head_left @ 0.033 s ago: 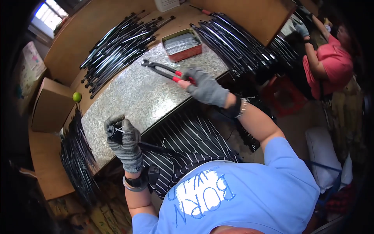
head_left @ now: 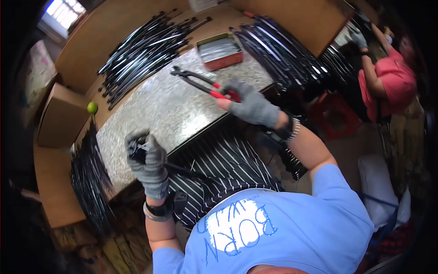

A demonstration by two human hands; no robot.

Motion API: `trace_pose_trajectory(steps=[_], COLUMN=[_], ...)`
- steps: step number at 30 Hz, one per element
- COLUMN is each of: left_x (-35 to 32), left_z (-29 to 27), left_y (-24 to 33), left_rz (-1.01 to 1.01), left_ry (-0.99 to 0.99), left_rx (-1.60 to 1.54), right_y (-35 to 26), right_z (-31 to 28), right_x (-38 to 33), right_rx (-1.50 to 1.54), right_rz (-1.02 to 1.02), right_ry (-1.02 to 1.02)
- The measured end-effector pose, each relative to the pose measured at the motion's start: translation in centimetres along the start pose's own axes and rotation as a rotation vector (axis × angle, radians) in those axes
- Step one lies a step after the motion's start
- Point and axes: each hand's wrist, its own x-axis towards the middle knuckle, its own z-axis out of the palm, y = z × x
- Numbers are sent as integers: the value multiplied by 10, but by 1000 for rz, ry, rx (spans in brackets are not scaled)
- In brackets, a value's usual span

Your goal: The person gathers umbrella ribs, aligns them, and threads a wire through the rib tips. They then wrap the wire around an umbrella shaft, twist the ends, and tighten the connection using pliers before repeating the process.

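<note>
My left hand, in a grey knitted glove, is closed around a black rod by its end, near the front left of the speckled worktop. Thin silvery pins cross at that end, beside my thumb. What looks like the rod's dark shaft runs right over my lap. In my gloved right hand is a pair of pincers with red grips, its dark jaws pointing left above the worktop. Beyond the pincers stands a red box full of thin metal pins.
Black rods lie in a pile at the back left, another pile at the back right, and a dark bundle at the left edge. A green ball-shaped thing sits by a cardboard box. A co-worker in pink is at the right.
The whole view has shifted slightly, so the worktop and piles sit a little farther right. Both hands keep their hold.
</note>
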Motion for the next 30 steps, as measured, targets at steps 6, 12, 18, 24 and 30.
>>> trace_pose_trajectory(steps=[6, 12, 18, 24, 30], left_x=[13, 12, 13, 7, 1], left_z=[10, 9, 8, 6, 1], left_y=[5, 12, 7, 11, 15], left_rz=[43, -58, 27, 50, 155], left_ry=[24, -46, -37, -105, -178], left_rx=[196, 199, 219, 184, 177], right_y=[-71, -87, -94, -88, -79], right_z=[-22, -21, -22, -29, -21], right_x=[-40, -37, -38, -37, -40], right_rx=[-811, -949, -949, -928, 412], right_rz=[-465, -616, -716, -760, 161], right_ry=[67, 77, 106, -16, -981])
